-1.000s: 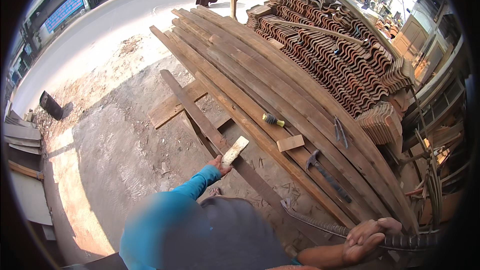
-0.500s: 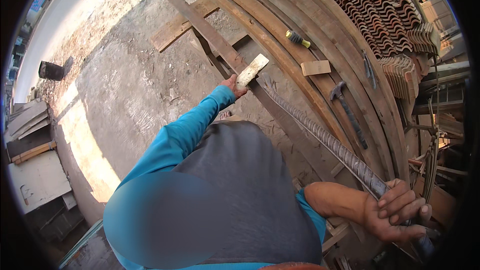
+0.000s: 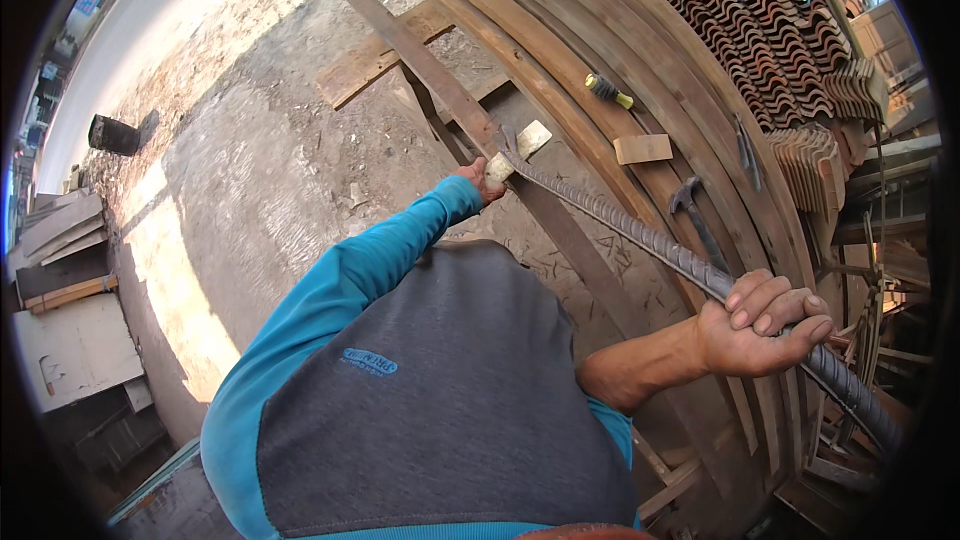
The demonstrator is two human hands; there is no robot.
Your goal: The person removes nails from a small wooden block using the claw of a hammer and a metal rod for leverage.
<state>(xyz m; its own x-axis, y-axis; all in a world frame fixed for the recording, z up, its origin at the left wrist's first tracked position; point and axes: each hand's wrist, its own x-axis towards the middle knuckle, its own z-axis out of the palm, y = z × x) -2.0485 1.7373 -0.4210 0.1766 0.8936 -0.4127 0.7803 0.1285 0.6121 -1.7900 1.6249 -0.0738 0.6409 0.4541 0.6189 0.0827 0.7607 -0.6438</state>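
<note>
My right hand (image 3: 764, 326) is wrapped round a long ribbed steel pry bar (image 3: 622, 223), which slants from lower right up to the middle. Its flattened, forked tip rests at a long brown plank (image 3: 425, 58), and the shaft crosses over a pale wooden block (image 3: 537, 137). The block lies across the plank, its near end gripped by my left hand (image 3: 484, 183). Some of the left fingers are hidden beneath the block.
Long boards (image 3: 600, 50) are stacked on the right, bearing a claw hammer (image 3: 700, 222), a yellow-and-black screwdriver handle (image 3: 607, 90), a small wood offcut (image 3: 643, 149) and pliers (image 3: 747, 152). Clay roof tiles (image 3: 740, 30) rise behind. A black bucket (image 3: 114, 135) lies far left.
The right hand has moved up and left with the pry bar. The bar's forked tip has shifted from beside the block's right side to over its far side, and the shaft now crosses the block.
</note>
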